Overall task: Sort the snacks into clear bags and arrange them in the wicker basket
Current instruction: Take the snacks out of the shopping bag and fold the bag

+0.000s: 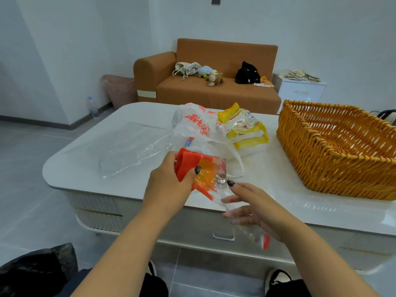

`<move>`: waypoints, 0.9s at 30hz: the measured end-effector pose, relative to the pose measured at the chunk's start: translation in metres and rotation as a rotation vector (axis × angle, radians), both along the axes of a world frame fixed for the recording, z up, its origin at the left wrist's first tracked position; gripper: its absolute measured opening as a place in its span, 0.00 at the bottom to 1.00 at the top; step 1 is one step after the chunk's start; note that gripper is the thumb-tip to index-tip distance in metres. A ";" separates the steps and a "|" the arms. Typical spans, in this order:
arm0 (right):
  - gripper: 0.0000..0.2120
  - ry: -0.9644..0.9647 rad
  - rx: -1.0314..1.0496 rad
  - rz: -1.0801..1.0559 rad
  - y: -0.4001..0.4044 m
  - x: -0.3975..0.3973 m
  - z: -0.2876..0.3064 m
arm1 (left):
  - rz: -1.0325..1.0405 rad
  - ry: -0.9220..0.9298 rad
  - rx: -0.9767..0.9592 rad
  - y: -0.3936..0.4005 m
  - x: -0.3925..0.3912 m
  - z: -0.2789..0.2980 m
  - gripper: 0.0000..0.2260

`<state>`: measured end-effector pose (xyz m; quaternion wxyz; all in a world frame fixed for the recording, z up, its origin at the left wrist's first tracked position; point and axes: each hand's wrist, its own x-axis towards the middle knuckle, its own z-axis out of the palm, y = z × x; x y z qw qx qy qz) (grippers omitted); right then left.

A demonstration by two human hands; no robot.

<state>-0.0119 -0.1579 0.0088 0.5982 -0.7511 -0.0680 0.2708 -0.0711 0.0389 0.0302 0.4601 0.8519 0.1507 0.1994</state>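
Two hands work just above the near edge of the white table (90,146). Your left hand (169,181) has its fingers and thumb curled round a red and orange snack packet (192,168), holding it at the mouth of a clear bag (227,202). Your right hand (255,206) holds that clear bag, with the thin film draped over the fingers and hanging down past the table edge; the fingers are loosely bent and somewhat spread, and you cannot tell exactly how the film is pinched. Something small and red shows low in the hanging part of the bag.

Just behind the packet lies a white shopping bag (192,125) with red print, and touching its right side sits a yellow snack pack (244,127) with a clear window. More clear bags (132,146) lie flat on the table to the left. Well to the right stands the wicker basket (334,155), with nothing visible inside it.

Beyond the table is a brown sofa (214,88) with soft toys and a black bag on it, a pink bin (120,91) to its left and a white drawer unit (302,91) to its right.
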 end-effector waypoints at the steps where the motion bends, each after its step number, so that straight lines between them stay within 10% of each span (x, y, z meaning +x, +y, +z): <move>1: 0.20 0.006 -0.003 0.006 -0.003 -0.002 0.002 | 0.037 -0.021 -0.003 0.003 -0.002 0.001 0.19; 10: 0.04 -0.165 0.004 -0.371 0.000 0.042 0.009 | 0.159 -0.023 -0.057 0.021 -0.011 -0.008 0.20; 20: 0.41 0.122 0.307 -0.842 0.021 0.163 0.017 | 0.172 0.080 -0.143 0.032 0.031 -0.013 0.22; 27: 0.45 0.231 0.350 -0.882 0.021 0.210 0.028 | 0.085 0.157 -0.016 0.030 0.038 -0.018 0.40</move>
